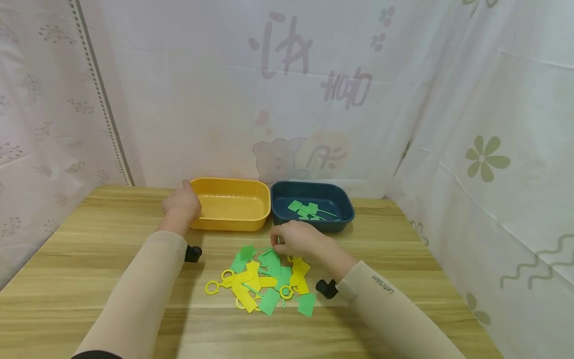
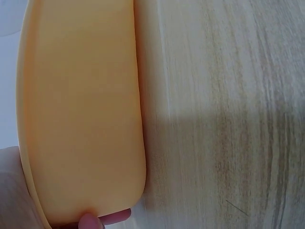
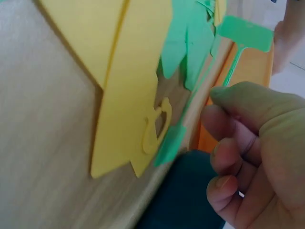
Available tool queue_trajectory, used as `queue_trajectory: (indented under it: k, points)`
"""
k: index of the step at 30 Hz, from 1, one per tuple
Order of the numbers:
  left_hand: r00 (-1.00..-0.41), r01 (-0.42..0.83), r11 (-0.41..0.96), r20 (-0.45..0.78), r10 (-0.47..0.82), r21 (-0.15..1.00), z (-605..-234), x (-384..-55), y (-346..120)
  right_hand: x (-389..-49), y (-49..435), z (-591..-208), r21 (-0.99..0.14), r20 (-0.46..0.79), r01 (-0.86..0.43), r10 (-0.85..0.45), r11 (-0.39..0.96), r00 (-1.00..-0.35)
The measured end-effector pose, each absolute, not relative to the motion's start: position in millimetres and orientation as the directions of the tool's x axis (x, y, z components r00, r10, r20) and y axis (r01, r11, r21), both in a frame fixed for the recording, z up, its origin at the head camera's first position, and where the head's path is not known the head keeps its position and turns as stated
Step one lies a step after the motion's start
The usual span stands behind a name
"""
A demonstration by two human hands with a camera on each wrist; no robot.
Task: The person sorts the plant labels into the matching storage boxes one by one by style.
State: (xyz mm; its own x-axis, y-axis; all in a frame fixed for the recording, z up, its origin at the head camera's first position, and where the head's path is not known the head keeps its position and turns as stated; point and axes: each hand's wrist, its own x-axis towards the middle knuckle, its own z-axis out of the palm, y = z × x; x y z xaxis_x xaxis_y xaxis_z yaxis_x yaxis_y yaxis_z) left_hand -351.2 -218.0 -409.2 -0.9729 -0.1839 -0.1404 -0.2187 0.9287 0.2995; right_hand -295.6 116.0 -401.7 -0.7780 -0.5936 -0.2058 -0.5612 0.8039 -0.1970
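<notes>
My left hand (image 1: 181,203) grips the left end of a yellow plastic bin (image 1: 229,224); in the left wrist view its fingertips (image 2: 90,221) curl against the bin's end wall. Over the back of a pile of flat plastic tags, my right hand (image 1: 299,239) pinches the thin stem of a green tag (image 3: 245,33) between thumb and forefinger. Below it lie green tags (image 1: 270,301) mixed with yellow tags (image 1: 244,297) that have ring ends. Several green tags (image 1: 312,207) lie inside a dark blue bin (image 1: 329,227).
Both bins stand side by side at the back of the wooden table (image 1: 215,334). A printed white curtain (image 1: 202,99) hangs behind and on both sides. A black wrist camera (image 1: 193,254) sits by the left wrist, another black camera (image 1: 327,288) by the right.
</notes>
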Motion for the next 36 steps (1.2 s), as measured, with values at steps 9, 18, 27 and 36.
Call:
queue_trajectory:
  k: [9,18,27,36]
  points:
    - [-0.971,-0.225,0.924,-0.147,-0.187,0.308,-408.2,-350.5,-219.0,-297.7,130.7,-387.6,-0.274,-0.138,-0.56,-0.609,0.782,-0.781]
    - [-0.97,-0.23,0.925,-0.143,-0.195,0.302,-408.6,-350.1,-219.1,-306.3,148.1,-377.2,-0.378,-0.06,-0.551,-0.614,0.744,-0.787]
    - [-0.969,-0.238,0.925,-0.131,-0.207,0.296,-402.5,-346.2,-217.3,-323.9,173.2,-361.5,-0.476,0.025,-0.464,-0.516,0.747,-0.856]
    - [-0.969,-0.238,0.928,-0.137,-0.206,0.286,-406.0,-350.3,-215.7,-339.2,205.5,-363.7,-0.452,0.096,-0.312,-0.301,0.836,-0.949]
